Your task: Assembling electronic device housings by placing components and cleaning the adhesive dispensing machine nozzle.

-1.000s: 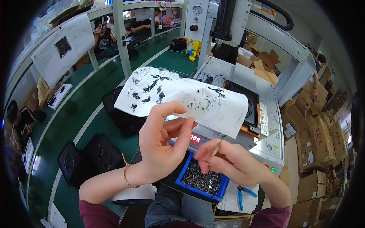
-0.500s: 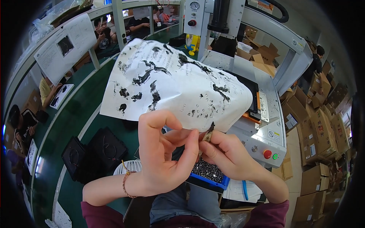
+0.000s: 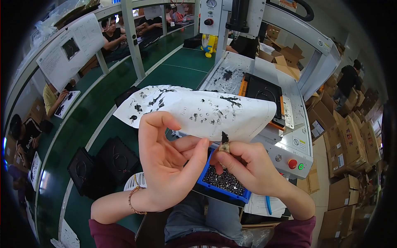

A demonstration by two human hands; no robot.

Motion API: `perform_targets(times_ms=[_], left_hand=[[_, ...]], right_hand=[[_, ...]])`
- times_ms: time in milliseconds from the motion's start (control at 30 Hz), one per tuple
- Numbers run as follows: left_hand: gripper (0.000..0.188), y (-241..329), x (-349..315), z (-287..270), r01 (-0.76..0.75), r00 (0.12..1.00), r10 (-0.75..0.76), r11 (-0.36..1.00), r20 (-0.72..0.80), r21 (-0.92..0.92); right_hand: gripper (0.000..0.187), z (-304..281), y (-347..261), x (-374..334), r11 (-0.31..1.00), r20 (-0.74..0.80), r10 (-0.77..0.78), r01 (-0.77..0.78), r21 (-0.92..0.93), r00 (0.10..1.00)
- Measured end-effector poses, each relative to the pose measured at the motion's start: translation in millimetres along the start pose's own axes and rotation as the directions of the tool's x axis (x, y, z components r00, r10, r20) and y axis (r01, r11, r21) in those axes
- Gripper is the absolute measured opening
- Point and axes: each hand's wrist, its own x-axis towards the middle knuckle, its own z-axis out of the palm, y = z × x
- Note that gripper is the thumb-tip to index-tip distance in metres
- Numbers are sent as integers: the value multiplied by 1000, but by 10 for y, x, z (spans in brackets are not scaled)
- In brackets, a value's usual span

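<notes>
A white paper sheet [image 3: 186, 109], smeared and dotted with black, stretches out in front of my hands, its far side dipping. My left hand [image 3: 167, 161] is at its near edge, index finger curled, thumb tip and other fingertips brought together on what appears to be that edge. Between thumb and forefinger, my right hand [image 3: 248, 165] pinches a small stick-like piece [image 3: 224, 144] with a dirty pale wrap and a black tip that points up by the paper. Below my hands sits a blue tray [image 3: 247, 197] of small dark and silver metal parts [image 3: 223, 182].
A bench machine [image 3: 264, 140] with a red knob [image 3: 292, 164] stands right, bearing a black part in an orange-edged fixture [image 3: 264, 97]. Black open cases [image 3: 118, 159] lie left on the green bench [image 3: 103, 136]. A blue-handled tool [image 3: 269, 204] rests on papers. Cardboard boxes [image 3: 347, 144] crowd the right.
The paper's far side has dropped, baring the machine's fixture and bench behind it. My left hand has shifted slightly left, away from the right hand. More of the blue tray shows.
</notes>
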Motion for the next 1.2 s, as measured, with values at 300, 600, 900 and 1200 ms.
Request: perform_targets(times_ms=[300,600,900,1200], left_hand=[[45,-13,-14,-7,39,999,-39,998,12,-48],[48,9,-42,20,71,997,-69,996,33,-50],[48,-3,-72,3,72,996,-71,997,56,-25],[49,-30,-67,-8,26,994,-27,1000,108,12]], right_hand=[[18,-5,56,-54,996,57,-8,3,92,998],[21,14,80,-91,960,100,30,-57,275,995],[33,-30,78,-130,811,164,100,-176,558,981],[53,-149,50,-193,757,355,81,-289,586,931]])
